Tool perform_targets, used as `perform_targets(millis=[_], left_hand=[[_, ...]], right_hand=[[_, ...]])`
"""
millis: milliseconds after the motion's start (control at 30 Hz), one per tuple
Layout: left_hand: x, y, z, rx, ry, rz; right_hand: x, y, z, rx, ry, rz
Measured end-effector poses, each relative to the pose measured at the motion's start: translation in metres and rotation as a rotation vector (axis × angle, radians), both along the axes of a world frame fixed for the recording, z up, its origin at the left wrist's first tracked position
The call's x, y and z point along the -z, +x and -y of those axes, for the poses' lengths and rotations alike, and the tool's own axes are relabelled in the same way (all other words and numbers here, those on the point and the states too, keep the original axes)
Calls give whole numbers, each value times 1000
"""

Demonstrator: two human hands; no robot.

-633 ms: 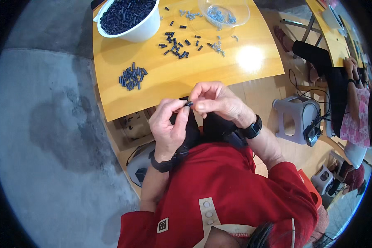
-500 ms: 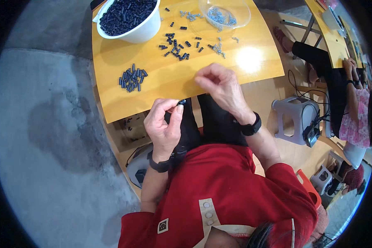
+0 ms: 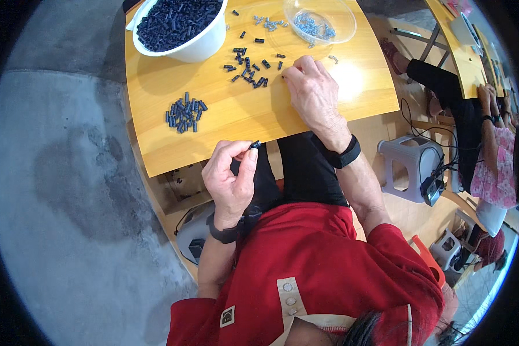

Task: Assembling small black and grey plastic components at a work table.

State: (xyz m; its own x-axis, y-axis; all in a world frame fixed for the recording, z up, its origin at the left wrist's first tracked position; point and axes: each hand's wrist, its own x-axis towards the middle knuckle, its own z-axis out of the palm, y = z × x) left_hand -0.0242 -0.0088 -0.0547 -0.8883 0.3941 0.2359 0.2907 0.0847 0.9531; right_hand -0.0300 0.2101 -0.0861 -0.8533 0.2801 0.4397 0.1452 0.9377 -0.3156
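Note:
Between the thumb and index finger of my left hand [image 3: 230, 181] is a small black cylindrical plastic piece [image 3: 255, 144], held just off the near edge of the table. My right hand [image 3: 316, 95] is over the tabletop with its fingers bent down and drawn together. It covers the spot where small silvery metal parts lay, so what its fingertips touch or hold is hidden. Loose black pieces [image 3: 252, 72] are scattered left of my right hand. A tidier heap of similar black pieces [image 3: 184, 113] lies farther left.
A white tub [image 3: 205, 41] full of black pieces stands at the back left. A clear plastic bowl [image 3: 347, 29] of small silvery parts is at the back right, with more parts [image 3: 269, 24] beside it. A grey stool [image 3: 406, 167] and a seated person [image 3: 493, 150] are to the right.
My right hand has moved forward, away from me, and down onto the scattered parts. My left hand stays nearly in place, still pinching the black piece.

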Motion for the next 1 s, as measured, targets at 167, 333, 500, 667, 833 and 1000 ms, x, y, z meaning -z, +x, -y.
perform_targets(millis=[167, 333, 500, 667, 833, 1000], left_hand=[[-5, 1, 0, -16, 13, 7], [-18, 6, -5, -2, 1, -42], [-24, 13, -7, 30, 11, -68], [-27, 18, -9, 43, 3, -94], [-29, 21, -9, 59, -20, -105], [-31, 21, -10, 70, -25, -130]], right_hand=[[-37, 28, 23, -135, -572, -88], [-44, 65, 34, -330, -1764, 56], [-41, 82, 39, -412, -1818, -30], [-39, 89, 39, -469, -1807, -93], [-46, 94, 40, -496, -1725, -126], [-48, 95, 40, -534, -1696, -146]])
